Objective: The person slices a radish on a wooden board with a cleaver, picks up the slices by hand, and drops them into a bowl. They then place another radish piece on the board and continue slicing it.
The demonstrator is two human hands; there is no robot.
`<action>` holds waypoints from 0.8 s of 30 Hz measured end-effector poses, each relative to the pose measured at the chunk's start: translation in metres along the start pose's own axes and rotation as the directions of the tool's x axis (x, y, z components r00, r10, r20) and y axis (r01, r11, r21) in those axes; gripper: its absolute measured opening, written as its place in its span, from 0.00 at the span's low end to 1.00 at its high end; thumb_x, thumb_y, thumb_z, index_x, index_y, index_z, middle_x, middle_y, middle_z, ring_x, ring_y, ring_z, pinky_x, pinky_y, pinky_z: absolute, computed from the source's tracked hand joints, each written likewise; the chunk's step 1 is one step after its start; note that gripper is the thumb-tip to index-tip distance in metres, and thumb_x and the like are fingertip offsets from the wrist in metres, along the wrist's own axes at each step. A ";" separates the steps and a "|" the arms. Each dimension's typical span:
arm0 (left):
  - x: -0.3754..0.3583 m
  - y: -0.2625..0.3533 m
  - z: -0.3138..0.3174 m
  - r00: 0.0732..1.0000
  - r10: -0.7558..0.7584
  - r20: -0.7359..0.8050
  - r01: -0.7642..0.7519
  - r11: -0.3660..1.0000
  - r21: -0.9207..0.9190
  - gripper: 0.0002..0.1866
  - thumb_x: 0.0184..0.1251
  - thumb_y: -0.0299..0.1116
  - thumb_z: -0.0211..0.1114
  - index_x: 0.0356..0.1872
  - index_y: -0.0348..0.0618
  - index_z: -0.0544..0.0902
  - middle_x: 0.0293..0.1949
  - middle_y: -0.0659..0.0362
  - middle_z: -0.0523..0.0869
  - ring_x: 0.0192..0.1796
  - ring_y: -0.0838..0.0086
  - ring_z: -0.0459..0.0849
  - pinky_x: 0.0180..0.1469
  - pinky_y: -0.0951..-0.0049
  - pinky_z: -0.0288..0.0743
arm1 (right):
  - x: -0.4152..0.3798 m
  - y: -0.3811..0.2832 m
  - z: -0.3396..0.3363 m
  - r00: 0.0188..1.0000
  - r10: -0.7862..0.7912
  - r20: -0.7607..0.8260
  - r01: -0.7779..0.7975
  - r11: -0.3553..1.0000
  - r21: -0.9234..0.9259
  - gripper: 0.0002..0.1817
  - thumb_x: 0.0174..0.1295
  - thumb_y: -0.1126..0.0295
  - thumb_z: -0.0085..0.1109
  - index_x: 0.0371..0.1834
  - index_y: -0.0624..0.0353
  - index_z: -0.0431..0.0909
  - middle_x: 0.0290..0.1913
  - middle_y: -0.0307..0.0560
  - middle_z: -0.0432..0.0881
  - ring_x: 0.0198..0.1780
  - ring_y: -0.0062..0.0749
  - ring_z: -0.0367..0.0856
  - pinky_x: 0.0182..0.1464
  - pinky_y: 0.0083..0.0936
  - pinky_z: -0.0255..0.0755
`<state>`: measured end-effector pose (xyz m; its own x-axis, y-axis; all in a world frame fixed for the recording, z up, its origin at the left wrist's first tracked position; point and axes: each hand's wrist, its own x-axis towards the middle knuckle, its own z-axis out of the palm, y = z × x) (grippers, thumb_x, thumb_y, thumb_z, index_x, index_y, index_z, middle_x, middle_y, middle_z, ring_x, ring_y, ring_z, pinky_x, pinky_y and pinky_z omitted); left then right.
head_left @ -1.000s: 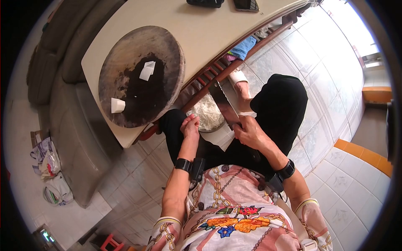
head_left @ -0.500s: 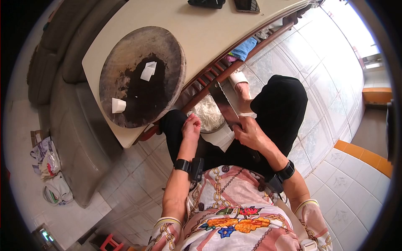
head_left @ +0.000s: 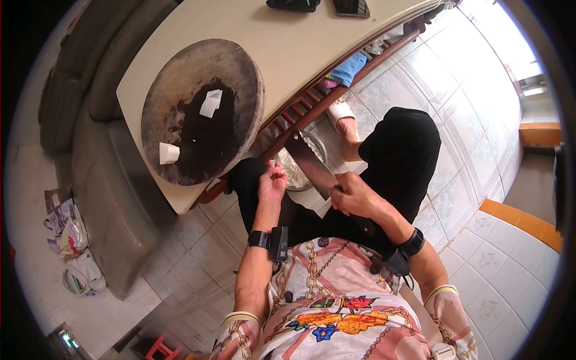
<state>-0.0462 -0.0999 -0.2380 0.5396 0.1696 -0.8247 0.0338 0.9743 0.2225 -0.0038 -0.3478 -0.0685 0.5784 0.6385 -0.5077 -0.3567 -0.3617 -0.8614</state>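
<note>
A cleaver (head_left: 311,165) is held by its handle in my right hand (head_left: 359,197), its broad blade slanting up and left over a metal bowl (head_left: 324,150). White shreds (head_left: 294,168) lie in that bowl, down on the floor between my legs. My left hand (head_left: 273,181) is beside the bowl's left edge, palm up with its fingers curled; whether it holds something small is hard to make out. On the table, a round wooden board (head_left: 162,90) with a dark wet patch bears white pieces (head_left: 210,103) and a small white block (head_left: 169,153).
The cream table (head_left: 288,54) spans the upper left, with a phone (head_left: 352,7) and a black object (head_left: 293,5) at its far side. Blue cloth (head_left: 348,69) sits on the wooden rack below. A grey sofa (head_left: 114,192) and bags (head_left: 84,273) are at the left.
The cleaver has moved left and its blade now lies more across the bowl. My right hand has shifted slightly down. The fingers of my left hand have turned a little.
</note>
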 end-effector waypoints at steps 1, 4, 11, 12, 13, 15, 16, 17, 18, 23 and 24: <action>-0.001 0.000 0.001 1.000 0.001 0.000 -0.001 1.000 -0.002 0.20 0.50 0.08 0.58 0.43 0.42 0.78 0.37 0.54 0.80 0.35 0.71 0.79 0.34 0.73 0.72 | 0.000 0.000 0.001 1.000 0.000 0.002 0.000 1.000 -0.001 0.12 0.60 0.70 0.48 0.25 0.70 0.68 0.18 0.44 0.75 0.15 0.21 0.72 0.17 0.22 0.65; -0.001 0.001 0.005 0.999 0.015 -0.028 -0.017 0.997 -0.075 0.20 0.51 0.09 0.58 0.44 0.42 0.78 0.37 0.55 0.78 0.34 0.71 0.78 0.35 0.73 0.72 | 0.002 -0.001 0.004 0.999 0.002 0.051 -0.002 1.000 -0.005 0.12 0.59 0.71 0.48 0.24 0.71 0.69 0.18 0.45 0.77 0.14 0.22 0.72 0.17 0.21 0.64; -0.004 -0.004 0.030 0.968 0.115 -0.224 -0.138 0.987 -0.086 0.19 0.56 0.11 0.58 0.47 0.43 0.79 0.35 0.58 0.77 0.34 0.72 0.77 0.41 0.73 0.77 | 0.004 -0.006 0.008 0.991 0.047 0.126 -0.049 0.999 0.007 0.11 0.60 0.72 0.49 0.25 0.71 0.70 0.19 0.45 0.78 0.15 0.22 0.73 0.17 0.22 0.65; -0.009 -0.005 0.034 0.964 0.122 -0.235 -0.137 0.989 -0.046 0.20 0.55 0.11 0.59 0.47 0.43 0.79 0.35 0.58 0.77 0.34 0.73 0.77 0.42 0.74 0.78 | 0.004 -0.006 0.008 0.989 0.053 0.138 -0.054 0.999 0.000 0.11 0.60 0.72 0.49 0.25 0.71 0.70 0.19 0.45 0.78 0.15 0.22 0.73 0.17 0.22 0.65; -0.007 -0.003 0.032 0.964 0.122 -0.235 -0.137 0.989 -0.048 0.20 0.55 0.11 0.59 0.47 0.43 0.79 0.35 0.58 0.77 0.34 0.73 0.77 0.42 0.74 0.78 | 0.004 -0.005 0.009 0.989 0.054 0.138 -0.054 0.999 -0.001 0.11 0.60 0.72 0.49 0.25 0.71 0.70 0.19 0.45 0.78 0.15 0.22 0.73 0.17 0.22 0.65; -0.004 0.000 0.026 0.982 0.060 -0.180 -0.089 0.983 -0.162 0.22 0.54 0.11 0.61 0.49 0.45 0.78 0.35 0.58 0.77 0.34 0.74 0.77 0.40 0.73 0.78 | 0.004 -0.003 0.010 0.989 0.061 0.136 -0.060 0.998 -0.010 0.11 0.60 0.72 0.49 0.25 0.71 0.70 0.19 0.45 0.78 0.15 0.23 0.73 0.17 0.22 0.65; -0.002 0.001 0.024 0.982 0.060 -0.179 -0.089 0.983 -0.163 0.22 0.54 0.11 0.61 0.49 0.45 0.78 0.35 0.58 0.77 0.34 0.74 0.77 0.40 0.73 0.78 | 0.005 -0.002 0.010 0.989 0.061 0.136 -0.060 0.998 -0.011 0.11 0.60 0.72 0.49 0.25 0.71 0.70 0.19 0.45 0.78 0.15 0.23 0.73 0.17 0.22 0.65; -0.004 0.001 0.027 0.987 0.031 -0.158 -0.065 0.974 -0.215 0.23 0.53 0.10 0.61 0.49 0.45 0.77 0.34 0.58 0.77 0.34 0.73 0.77 0.40 0.73 0.77 | 0.005 -0.001 0.010 0.990 0.064 0.125 -0.061 0.998 -0.027 0.11 0.60 0.72 0.49 0.25 0.71 0.70 0.19 0.45 0.78 0.15 0.22 0.73 0.17 0.22 0.65; -0.006 0.002 0.029 0.991 0.003 -0.135 -0.039 0.963 -0.266 0.23 0.53 0.10 0.62 0.50 0.46 0.77 0.34 0.59 0.77 0.34 0.73 0.77 0.39 0.72 0.77 | 0.005 0.000 0.009 0.991 0.067 0.114 -0.062 0.997 -0.044 0.12 0.60 0.72 0.49 0.24 0.71 0.70 0.19 0.45 0.77 0.15 0.22 0.73 0.17 0.22 0.65; -0.012 0.008 0.031 0.991 0.048 -0.128 -0.071 0.982 -0.178 0.24 0.52 0.10 0.63 0.49 0.45 0.76 0.33 0.59 0.77 0.33 0.73 0.77 0.37 0.73 0.75 | 0.005 0.006 0.009 0.997 0.060 0.048 -0.059 0.998 -0.017 0.12 0.60 0.71 0.49 0.23 0.70 0.71 0.18 0.44 0.76 0.15 0.22 0.72 0.18 0.23 0.65; -0.012 0.009 0.031 0.989 0.053 -0.138 -0.078 0.980 -0.183 0.23 0.51 0.11 0.64 0.49 0.45 0.76 0.33 0.59 0.77 0.33 0.72 0.77 0.36 0.73 0.75 | 0.005 0.006 0.009 0.999 0.029 0.037 -0.029 1.000 -0.006 0.12 0.60 0.71 0.49 0.23 0.70 0.71 0.17 0.43 0.76 0.15 0.22 0.72 0.18 0.23 0.65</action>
<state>-0.0261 -0.0977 -0.2101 0.4194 0.2398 -0.8756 -0.1631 0.9687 0.1872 -0.0099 -0.3404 -0.0764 0.5402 0.6525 -0.5314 -0.3685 -0.3843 -0.8465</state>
